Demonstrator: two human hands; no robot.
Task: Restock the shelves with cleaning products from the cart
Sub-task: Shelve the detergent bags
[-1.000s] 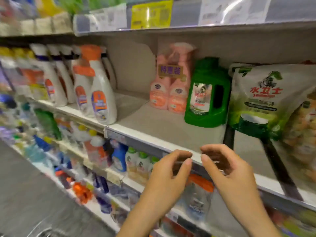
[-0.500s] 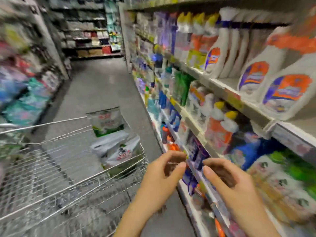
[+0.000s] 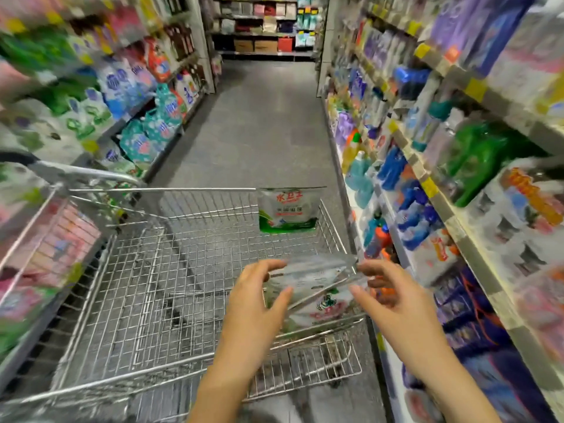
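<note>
A wire shopping cart (image 3: 195, 189) stands in the aisle in front of me. One white and green refill pouch (image 3: 288, 209) stands upright against the cart's far end. Two more such pouches (image 3: 317, 276) lean in its near right corner. My left hand (image 3: 256, 303) and my right hand (image 3: 393, 303) hover above that corner, one on each side of the top pouch's upper edge. Their fingers are curved and spread, and I see no firm grip on the pouch. The image is blurred.
Shelves of cleaning products (image 3: 476, 227) run close along the right of the cart. Another shelf row with detergent bags (image 3: 146, 138) lines the left. The grey aisle floor (image 3: 262, 123) stretches ahead to a cross shelf at the far end.
My view has swung left, from the half-empty shelf with the green bottle to the aisle and the cart. Both hands kept their curved pose and now hang over the pouches in the cart.
</note>
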